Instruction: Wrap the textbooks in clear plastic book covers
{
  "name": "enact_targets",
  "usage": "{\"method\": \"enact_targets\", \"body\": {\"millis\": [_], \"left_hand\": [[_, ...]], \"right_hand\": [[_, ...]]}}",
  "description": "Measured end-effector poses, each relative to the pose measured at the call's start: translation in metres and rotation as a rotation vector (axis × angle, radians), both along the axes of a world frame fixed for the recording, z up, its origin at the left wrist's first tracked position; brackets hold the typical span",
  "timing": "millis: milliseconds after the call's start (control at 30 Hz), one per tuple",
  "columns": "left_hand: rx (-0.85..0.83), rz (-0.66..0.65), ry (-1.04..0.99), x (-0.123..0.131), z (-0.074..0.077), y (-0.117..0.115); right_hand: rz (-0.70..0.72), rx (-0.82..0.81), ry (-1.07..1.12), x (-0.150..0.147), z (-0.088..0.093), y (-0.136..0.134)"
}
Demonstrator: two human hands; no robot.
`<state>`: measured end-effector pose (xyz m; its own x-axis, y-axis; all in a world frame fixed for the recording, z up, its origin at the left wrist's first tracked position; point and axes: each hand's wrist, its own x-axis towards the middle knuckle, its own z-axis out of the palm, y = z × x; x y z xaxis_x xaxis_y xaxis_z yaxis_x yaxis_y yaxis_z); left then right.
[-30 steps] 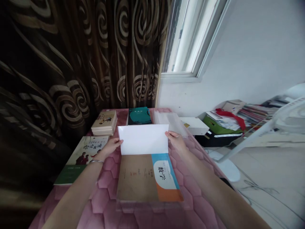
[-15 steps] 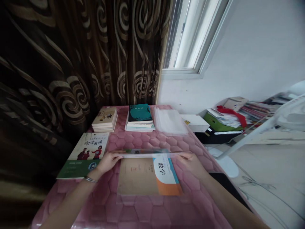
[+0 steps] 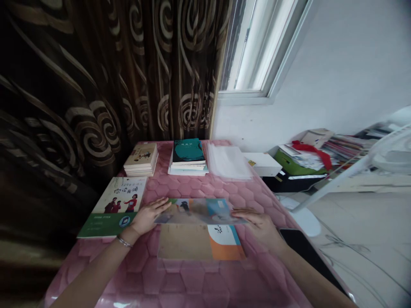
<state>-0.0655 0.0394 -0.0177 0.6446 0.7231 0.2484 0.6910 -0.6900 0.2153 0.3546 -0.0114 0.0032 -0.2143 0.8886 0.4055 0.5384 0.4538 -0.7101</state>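
A maths book [image 3: 189,243] with a beige, white and orange cover lies in the middle of the pink tablecloth. Clear plastic film [image 3: 199,217] is folded over its far part, with a margin of film past the near edge. My left hand [image 3: 148,217] rests with fingers stretched on the film's left end. At the right end my right hand [image 3: 257,220] lies with its fingers extended flat on the film. Neither hand grips anything. Left of the left hand is a green and white book [image 3: 111,205] with drawn figures on its cover.
Far back stand a stack of beige books [image 3: 141,159], a stack topped by a teal book [image 3: 189,152] and a pile of clear plastic sheets [image 3: 229,162]. A black tablet-like slab [image 3: 308,256] lies by the right edge. A white fan [image 3: 340,184] stands on the floor.
The raised plastic edge between my hands has come down toward me and now lies over the maths book. My fingers have gone from pinching its ends to lying flat on it.
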Motion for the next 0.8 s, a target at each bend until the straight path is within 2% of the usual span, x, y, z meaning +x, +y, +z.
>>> {"method": "enact_targets", "body": {"millis": [133,233,300,433,567,667,800], "left_hand": [[0.056,0.086,-0.071,0.009,0.013,0.013],[0.098,0.062,-0.118,0.007,0.019,0.013],[0.075,0.02,-0.074,0.003,0.016,0.009],[0.031,-0.028,0.079,-0.006,-0.002,-0.002],[0.031,-0.001,0.049,-0.003,-0.009,-0.004],[-0.034,0.045,-0.006,0.005,-0.005,0.006],[-0.128,0.061,-0.057,0.016,-0.002,0.025]], "right_hand": [[-0.135,0.044,0.07,-0.004,0.023,0.016],[-0.121,0.074,0.062,-0.003,0.033,0.021],[-0.059,0.095,0.031,-0.001,0.027,0.018],[0.05,0.067,-0.031,0.003,-0.003,-0.001],[0.06,0.034,-0.039,0.006,-0.026,-0.02],[0.028,0.044,-0.022,0.006,-0.028,-0.022],[0.018,0.069,0.065,0.005,-0.015,-0.011]]}}
